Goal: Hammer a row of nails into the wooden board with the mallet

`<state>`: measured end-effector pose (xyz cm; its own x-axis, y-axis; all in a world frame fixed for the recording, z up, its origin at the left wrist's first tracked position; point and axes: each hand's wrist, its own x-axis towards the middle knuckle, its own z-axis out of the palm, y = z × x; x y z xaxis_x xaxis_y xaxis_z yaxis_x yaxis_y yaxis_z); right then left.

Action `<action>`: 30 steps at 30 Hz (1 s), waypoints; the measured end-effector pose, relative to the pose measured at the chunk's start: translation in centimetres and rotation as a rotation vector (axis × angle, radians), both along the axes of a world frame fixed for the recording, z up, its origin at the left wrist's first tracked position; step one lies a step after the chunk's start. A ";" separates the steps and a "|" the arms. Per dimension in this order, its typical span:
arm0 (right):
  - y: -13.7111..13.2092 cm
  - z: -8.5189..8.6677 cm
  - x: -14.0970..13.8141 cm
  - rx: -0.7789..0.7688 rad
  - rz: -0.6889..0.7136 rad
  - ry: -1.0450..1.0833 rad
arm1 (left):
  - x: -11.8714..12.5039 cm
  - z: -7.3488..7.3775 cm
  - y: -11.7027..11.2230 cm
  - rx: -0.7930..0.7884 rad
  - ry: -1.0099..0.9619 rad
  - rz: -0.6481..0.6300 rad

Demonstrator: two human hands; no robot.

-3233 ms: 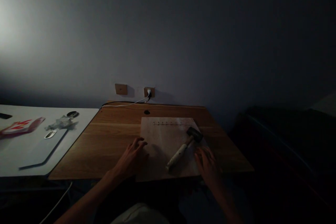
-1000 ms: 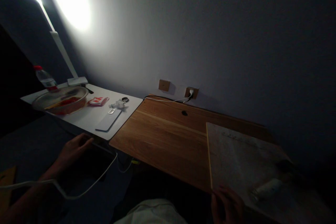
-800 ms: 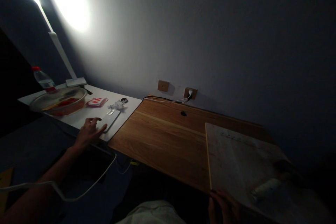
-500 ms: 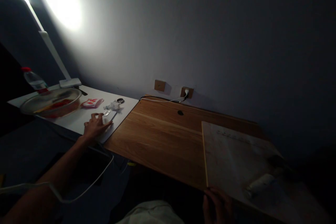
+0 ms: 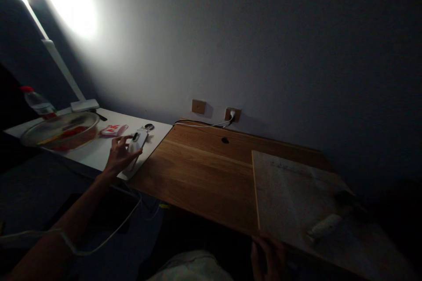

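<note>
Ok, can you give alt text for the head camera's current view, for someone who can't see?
A left hand grips a pale phone at a white table, while the right hand is at the near corner of a board bearing a mallet on a wooden table. A lamp lights the dim wall.

Pale silver phone (image 5: pixel 140 139), streaked brown desk (image 5: pixel 198 167).
The phone is pale silver with a dark camera patch (image 5: pixel 135 137); the board (image 5: pixel 290 197), mottled greyish-beige with a yellowish edge. The mallet (image 5: pixel 325 227) has an off-white handle and a black head. Brown grain streaks the wooden desk; the table (image 5: pixel 103 151) is plain white. The bottle (image 5: pixel 41 104) has a red cap (image 5: pixel 27 89), the packet (image 5: pixel 114 130) red marks on white, the basin (image 5: pixel 94 128) red and yellow patches. The wall plates (image 5: pixel 198 106) are tan, the wall (image 5: pixel 263 52) grey.
</note>
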<state>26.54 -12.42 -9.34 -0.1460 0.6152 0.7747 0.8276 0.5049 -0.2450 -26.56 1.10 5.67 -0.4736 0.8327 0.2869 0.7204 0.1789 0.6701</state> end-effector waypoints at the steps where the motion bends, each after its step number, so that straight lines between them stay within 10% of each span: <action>1: 0.0 -0.1 0.0 0.005 0.010 -0.010 | 0.4 0.2 0.0 0.058 -0.121 -0.036; 13: -0.1 -0.2 0.0 -0.006 0.005 -0.044 | 5.6 0.1 -0.9 0.053 -1.294 -0.486; 24: 0.0 0.0 -0.1 -0.013 0.006 -0.033 | 5.3 -0.8 -1.6 -0.028 -1.423 -0.463; 30: -0.1 -0.1 -0.4 -0.033 0.001 0.015 | 5.4 -0.2 -1.9 -0.027 -1.184 -0.416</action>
<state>26.18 -12.53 -9.43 -0.1357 0.6405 0.7558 0.8232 0.4974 -0.2738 -21.13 -0.82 5.48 -0.1288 0.9797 -0.1536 -0.3150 0.1064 0.9431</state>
